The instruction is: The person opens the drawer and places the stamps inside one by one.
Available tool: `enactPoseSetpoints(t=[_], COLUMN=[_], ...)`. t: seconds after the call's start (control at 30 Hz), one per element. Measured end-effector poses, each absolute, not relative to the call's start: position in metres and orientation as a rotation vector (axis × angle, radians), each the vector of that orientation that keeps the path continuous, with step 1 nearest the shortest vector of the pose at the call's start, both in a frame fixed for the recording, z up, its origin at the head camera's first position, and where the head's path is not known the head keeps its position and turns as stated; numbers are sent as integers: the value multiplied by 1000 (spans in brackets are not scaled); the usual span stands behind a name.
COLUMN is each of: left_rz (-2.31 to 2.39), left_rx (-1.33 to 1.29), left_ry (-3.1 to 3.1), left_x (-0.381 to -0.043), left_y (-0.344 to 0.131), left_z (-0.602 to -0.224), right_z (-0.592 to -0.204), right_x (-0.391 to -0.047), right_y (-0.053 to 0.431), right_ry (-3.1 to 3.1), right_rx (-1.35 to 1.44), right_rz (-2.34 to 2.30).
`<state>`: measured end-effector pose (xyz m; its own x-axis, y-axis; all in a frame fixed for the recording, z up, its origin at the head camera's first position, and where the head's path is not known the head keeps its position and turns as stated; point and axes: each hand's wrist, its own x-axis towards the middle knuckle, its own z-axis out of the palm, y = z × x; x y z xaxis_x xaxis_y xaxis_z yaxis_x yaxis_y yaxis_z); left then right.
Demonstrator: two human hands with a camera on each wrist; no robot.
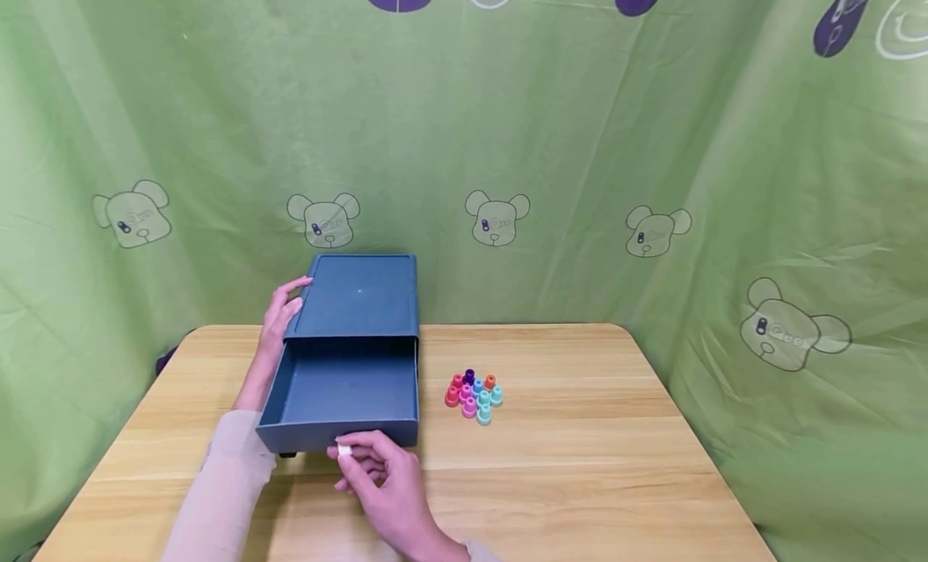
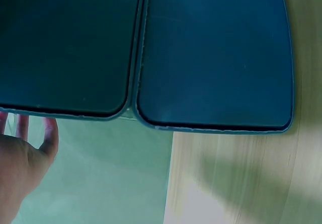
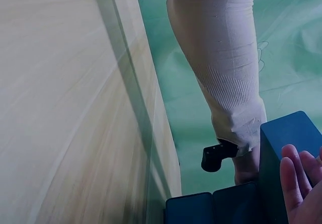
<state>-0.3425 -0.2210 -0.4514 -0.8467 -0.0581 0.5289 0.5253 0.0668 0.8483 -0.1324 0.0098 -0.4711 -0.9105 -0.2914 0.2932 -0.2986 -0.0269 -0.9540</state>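
A dark blue drawer cabinet (image 1: 362, 296) stands at the back left of the table, its upper drawer (image 1: 351, 381) pulled far out and bare inside. My right hand (image 1: 391, 477) pinches the small white knob (image 1: 344, 449) on the drawer front between thumb and index finger. In the right wrist view that hand's fingers (image 3: 289, 181) show beside the drawer (image 3: 292, 133); the knob is hidden there. My left hand (image 1: 277, 316) rests against the cabinet's left side, fingers reaching its top edge. The left wrist view shows the cabinet's side panels (image 2: 216, 58) and the left hand (image 2: 22, 158) at the edge.
Several small coloured cone-shaped pegs (image 1: 474, 395) stand grouped on the wooden table (image 1: 565, 481), right of the cabinet. A green curtain (image 1: 544, 127) with bear faces surrounds the table on the back and sides. A black wrist device (image 3: 216, 156) sits at the left sleeve.
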Motion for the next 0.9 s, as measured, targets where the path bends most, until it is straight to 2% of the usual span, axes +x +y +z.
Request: enactPoseSetpoints(t=[0.3,0.73,0.9], left_rz=[-1836,-1838,-1843], left_rx=[-464,-462,-460], left_ry=[-1920,-1919,-1925], left_x=[-343,-342,-342], left_y=[-221,-222,-221], left_z=[-451,-450,-450], right_z=[-468,-445,-430], right_x=[-133,-144,-151], right_y=[20,48,69], right_ry=[-2230,-2014,-1952], right_rx=[782,972,873], right_rz=[2045,1584,1591])
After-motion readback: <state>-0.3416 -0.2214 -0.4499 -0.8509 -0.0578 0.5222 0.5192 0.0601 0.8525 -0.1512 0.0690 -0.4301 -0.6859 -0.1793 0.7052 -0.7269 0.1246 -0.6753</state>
